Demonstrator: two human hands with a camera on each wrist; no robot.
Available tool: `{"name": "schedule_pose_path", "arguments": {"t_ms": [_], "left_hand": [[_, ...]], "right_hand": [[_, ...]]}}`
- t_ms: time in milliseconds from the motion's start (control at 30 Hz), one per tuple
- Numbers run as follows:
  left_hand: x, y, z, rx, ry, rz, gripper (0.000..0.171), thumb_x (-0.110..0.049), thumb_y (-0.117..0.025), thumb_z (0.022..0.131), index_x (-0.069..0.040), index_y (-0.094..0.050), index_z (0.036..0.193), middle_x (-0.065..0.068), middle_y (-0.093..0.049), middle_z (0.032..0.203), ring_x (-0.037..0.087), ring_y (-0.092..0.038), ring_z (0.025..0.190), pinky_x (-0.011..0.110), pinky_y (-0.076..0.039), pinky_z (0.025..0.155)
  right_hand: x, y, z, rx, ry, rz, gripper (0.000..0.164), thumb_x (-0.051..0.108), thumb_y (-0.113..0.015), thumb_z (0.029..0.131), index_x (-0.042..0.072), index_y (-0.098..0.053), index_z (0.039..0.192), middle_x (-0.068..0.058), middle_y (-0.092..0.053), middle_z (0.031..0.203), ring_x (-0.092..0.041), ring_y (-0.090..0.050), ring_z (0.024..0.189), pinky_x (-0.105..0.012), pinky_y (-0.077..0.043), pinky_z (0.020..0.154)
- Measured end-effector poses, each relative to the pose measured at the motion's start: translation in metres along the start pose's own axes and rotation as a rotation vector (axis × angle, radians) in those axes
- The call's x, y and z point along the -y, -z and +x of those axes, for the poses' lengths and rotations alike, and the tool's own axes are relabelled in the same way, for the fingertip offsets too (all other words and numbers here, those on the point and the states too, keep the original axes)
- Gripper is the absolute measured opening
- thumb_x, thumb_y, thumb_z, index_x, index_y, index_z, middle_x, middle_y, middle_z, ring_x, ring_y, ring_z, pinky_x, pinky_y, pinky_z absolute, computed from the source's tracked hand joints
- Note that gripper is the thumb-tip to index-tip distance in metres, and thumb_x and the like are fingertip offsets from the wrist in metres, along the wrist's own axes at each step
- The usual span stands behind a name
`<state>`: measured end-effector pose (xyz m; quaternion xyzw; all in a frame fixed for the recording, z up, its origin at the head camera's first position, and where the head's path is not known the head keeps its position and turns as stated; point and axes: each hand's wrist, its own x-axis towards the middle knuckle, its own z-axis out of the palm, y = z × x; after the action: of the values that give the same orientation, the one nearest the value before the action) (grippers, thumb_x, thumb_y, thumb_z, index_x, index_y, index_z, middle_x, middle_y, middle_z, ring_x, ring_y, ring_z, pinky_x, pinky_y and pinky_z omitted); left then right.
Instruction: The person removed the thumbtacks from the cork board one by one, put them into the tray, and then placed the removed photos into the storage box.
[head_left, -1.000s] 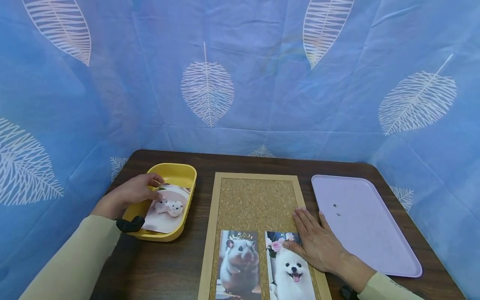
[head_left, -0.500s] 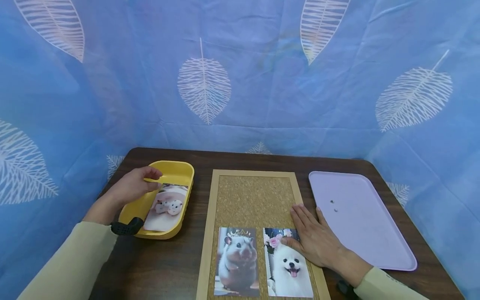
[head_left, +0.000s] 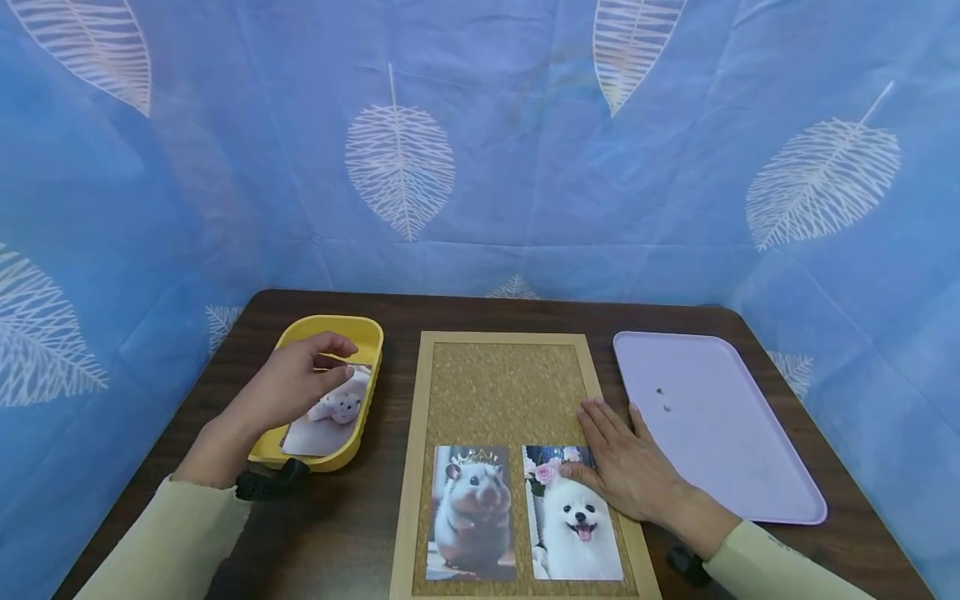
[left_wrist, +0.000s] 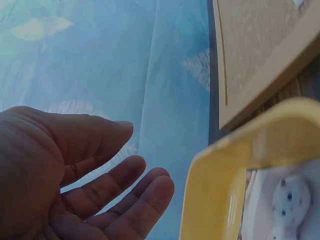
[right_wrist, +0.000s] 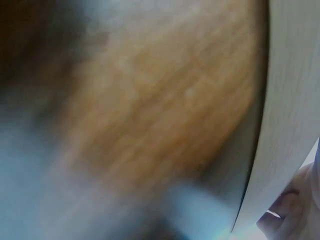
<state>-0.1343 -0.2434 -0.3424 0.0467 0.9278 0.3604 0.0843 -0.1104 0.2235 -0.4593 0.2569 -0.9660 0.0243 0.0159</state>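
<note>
My left hand (head_left: 288,383) hovers over the yellow tray (head_left: 377,354), its fingers loosely bent and nothing between them. Beneath it, a photo of small white, spotted animals (head_left: 318,433) lies in the tray, partly covered by the hand. The left wrist view shows the same hand (left_wrist: 95,180) with thumb and fingers apart, beside the tray wall (left_wrist: 212,200). My right hand (head_left: 630,467) rests flat on the right edge of the cork board (head_left: 506,383), its thumb over the top of a white dog photo (head_left: 577,533). A crowned hamster photo (head_left: 472,517) lies left of that.
To the right of the board is a lilac tray (head_left: 727,433) holding two tiny objects (head_left: 663,399), too small to identify. All stand on a dark wooden table (head_left: 330,542). A blue leaf-patterned cloth (head_left: 510,167) surrounds the back and sides. Most of the right wrist view is blurred.
My left hand has lifted off the photo in the yellow tray and shifted right above it. The right hand stays on the board. The head view has tilted slightly downward.
</note>
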Motion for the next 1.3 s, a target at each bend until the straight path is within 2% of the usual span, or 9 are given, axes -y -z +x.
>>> {"name": "schedule_pose_path", "arguments": {"t_ms": [200, 400, 667, 900, 1067, 1200, 1300], "left_hand": [[-0.009, -0.022, -0.008, -0.017, -0.064, 0.033, 0.027, -0.018, -0.067, 0.104, -0.011, -0.066, 0.131, 0.011, -0.071, 0.130, 0.034, -0.068, 0.123, 0.052, -0.059, 0.100], [-0.022, -0.054, -0.017, 0.019, -0.107, 0.074, 0.025, -0.016, -0.073, 0.101, -0.016, -0.069, 0.125, 0.005, -0.073, 0.121, 0.025, -0.070, 0.114, 0.051, -0.059, 0.099], [-0.035, -0.093, -0.029, 0.069, -0.176, 0.158, 0.029, -0.010, -0.077, 0.097, -0.016, -0.071, 0.124, 0.000, -0.071, 0.129, 0.021, -0.066, 0.124, 0.050, -0.055, 0.105], [-0.031, -0.119, -0.030, 0.131, -0.283, 0.208, 0.034, -0.014, -0.081, 0.094, -0.014, -0.071, 0.126, 0.004, -0.069, 0.133, 0.024, -0.060, 0.127, 0.051, -0.053, 0.106], [-0.023, -0.132, -0.023, 0.150, -0.345, 0.223, 0.042, -0.022, -0.084, 0.092, -0.014, -0.069, 0.131, 0.005, -0.065, 0.138, 0.026, -0.056, 0.133, 0.052, -0.050, 0.110], [-0.016, -0.140, -0.022, 0.193, -0.384, 0.224, 0.057, -0.036, -0.086, 0.090, -0.015, -0.063, 0.138, 0.003, -0.059, 0.143, 0.027, -0.051, 0.140, 0.055, -0.041, 0.119], [-0.013, -0.144, -0.023, 0.228, -0.406, 0.218, 0.071, -0.047, -0.087, 0.086, -0.014, -0.059, 0.143, 0.003, -0.054, 0.148, 0.028, -0.046, 0.146, 0.061, -0.030, 0.125]], "right_hand": [[0.001, 0.002, 0.001, 0.011, 0.000, 0.028, 0.093, 0.067, -0.050, 0.104, -0.006, -0.036, 0.160, -0.025, -0.033, 0.169, -0.042, -0.031, 0.157, -0.075, -0.017, 0.123], [0.000, 0.002, 0.001, 0.012, -0.004, 0.053, 0.092, 0.066, -0.050, 0.104, -0.006, -0.038, 0.159, -0.025, -0.034, 0.168, -0.042, -0.031, 0.157, -0.074, -0.016, 0.123], [-0.001, 0.009, 0.006, -0.037, -0.002, 0.030, 0.080, 0.058, -0.054, 0.106, -0.006, -0.047, 0.155, -0.026, -0.044, 0.162, -0.044, -0.044, 0.149, -0.076, -0.022, 0.121], [0.010, 0.018, 0.019, -0.178, 0.050, 0.030, 0.059, 0.038, -0.072, 0.100, -0.004, -0.062, 0.141, -0.022, -0.062, 0.142, -0.041, -0.061, 0.129, -0.067, -0.036, 0.119], [0.017, 0.024, 0.031, -0.286, 0.116, 0.036, 0.043, 0.026, -0.076, 0.097, -0.004, -0.069, 0.127, -0.019, -0.070, 0.124, -0.037, -0.067, 0.115, -0.057, -0.050, 0.108], [0.022, 0.030, 0.037, -0.282, 0.125, 0.048, 0.037, 0.023, -0.077, 0.096, -0.001, -0.072, 0.123, -0.016, -0.071, 0.120, -0.035, -0.068, 0.112, -0.055, -0.053, 0.101], [0.027, 0.034, 0.043, -0.260, 0.141, 0.047, 0.034, 0.022, -0.078, 0.095, 0.000, -0.072, 0.121, -0.014, -0.072, 0.118, -0.034, -0.067, 0.113, -0.055, -0.054, 0.100]]}}
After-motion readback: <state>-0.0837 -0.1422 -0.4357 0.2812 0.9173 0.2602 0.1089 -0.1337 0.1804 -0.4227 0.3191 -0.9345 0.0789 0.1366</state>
